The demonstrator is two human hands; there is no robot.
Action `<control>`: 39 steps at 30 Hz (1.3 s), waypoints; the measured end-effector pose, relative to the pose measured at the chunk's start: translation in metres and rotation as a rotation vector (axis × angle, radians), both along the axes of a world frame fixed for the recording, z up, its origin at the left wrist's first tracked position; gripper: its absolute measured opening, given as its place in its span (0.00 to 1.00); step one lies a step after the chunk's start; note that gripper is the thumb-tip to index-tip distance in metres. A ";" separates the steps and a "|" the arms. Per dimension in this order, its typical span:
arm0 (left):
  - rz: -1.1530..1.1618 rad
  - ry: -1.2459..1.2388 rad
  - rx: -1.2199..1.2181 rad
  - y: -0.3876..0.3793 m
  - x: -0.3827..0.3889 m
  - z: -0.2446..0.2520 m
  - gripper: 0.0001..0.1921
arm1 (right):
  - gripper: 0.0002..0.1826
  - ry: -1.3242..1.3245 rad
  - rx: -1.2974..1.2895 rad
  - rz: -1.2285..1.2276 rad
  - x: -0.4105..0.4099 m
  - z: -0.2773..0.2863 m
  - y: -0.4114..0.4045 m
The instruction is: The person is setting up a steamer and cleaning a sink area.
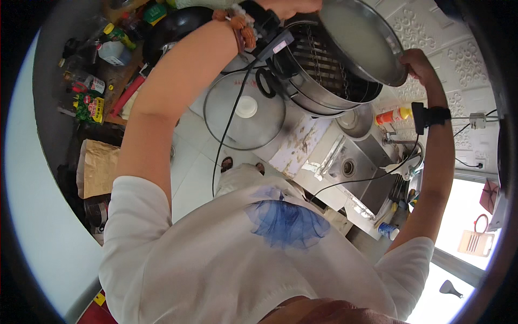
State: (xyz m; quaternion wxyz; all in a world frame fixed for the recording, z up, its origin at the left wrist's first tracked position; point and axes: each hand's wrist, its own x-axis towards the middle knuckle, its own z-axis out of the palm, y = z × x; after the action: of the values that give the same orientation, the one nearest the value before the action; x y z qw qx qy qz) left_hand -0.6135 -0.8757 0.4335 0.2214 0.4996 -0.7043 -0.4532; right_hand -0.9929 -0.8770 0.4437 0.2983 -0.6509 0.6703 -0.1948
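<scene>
My left hand (293, 7), at the top edge and partly cut off, grips the near left rim of a round metal basin (398, 48). My right hand (419, 67) grips the basin's opposite rim. A pale, cloudy layer (360, 36) covers the basin's inside; whether it is liquid or batter, I cannot tell. The basin is over the right part of a large metal steamer pot (323, 91), partly covering it. Inside the pot lies a slatted rack (319, 60) with chains across it. A glass lid with a white knob (246, 107) lies left of the pot.
A metal sink (349, 167) and faucet (390, 141) lie right, near a red-and-yellow bottle (392, 116) and a metal bowl (356, 121). Left are a black wok (174, 32), a plastic jug (114, 53), several bottles and a paper bag (101, 168). Black cables hang from both wrists.
</scene>
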 end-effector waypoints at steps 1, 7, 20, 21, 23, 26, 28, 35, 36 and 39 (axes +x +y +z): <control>0.029 0.014 0.003 -0.003 0.000 -0.009 0.14 | 0.09 -0.093 -0.020 0.060 -0.009 -0.014 -0.007; -0.441 -0.192 -1.358 -0.040 0.021 -0.089 0.14 | 0.09 -0.018 0.061 0.000 0.019 -0.046 0.000; -0.030 -0.660 -0.448 -0.015 0.006 -0.104 0.22 | 0.11 -0.012 0.064 0.006 0.034 -0.074 0.013; -0.011 -0.657 -0.475 -0.017 0.011 -0.111 0.22 | 0.12 0.010 0.056 0.029 0.037 -0.076 0.011; 0.015 -0.623 -0.558 -0.021 0.009 -0.118 0.23 | 0.12 0.210 0.134 0.033 0.029 -0.081 0.002; 0.014 -0.546 -0.526 -0.026 0.012 -0.124 0.23 | 0.13 0.148 0.099 -0.040 0.031 -0.089 0.003; 0.009 -0.619 -0.709 -0.028 0.017 -0.131 0.21 | 0.09 0.088 0.066 -0.069 0.039 -0.087 0.006; 0.134 -0.677 -0.949 -0.015 0.011 -0.130 0.20 | 0.09 0.085 -0.054 -0.091 0.043 -0.091 0.014; 0.128 -0.691 -0.873 -0.012 0.008 -0.125 0.21 | 0.09 0.082 -0.054 -0.087 0.041 -0.093 0.012; 0.209 -0.592 -0.897 -0.009 0.005 -0.127 0.22 | 0.09 0.272 -0.153 -0.126 0.032 -0.102 0.000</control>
State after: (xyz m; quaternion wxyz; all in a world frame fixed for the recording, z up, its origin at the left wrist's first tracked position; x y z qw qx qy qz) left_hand -0.6082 -0.8847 0.3068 0.2489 0.5295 -0.8074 0.0761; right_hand -0.9607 -0.8767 0.3415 0.1416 -0.6490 0.7271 -0.1738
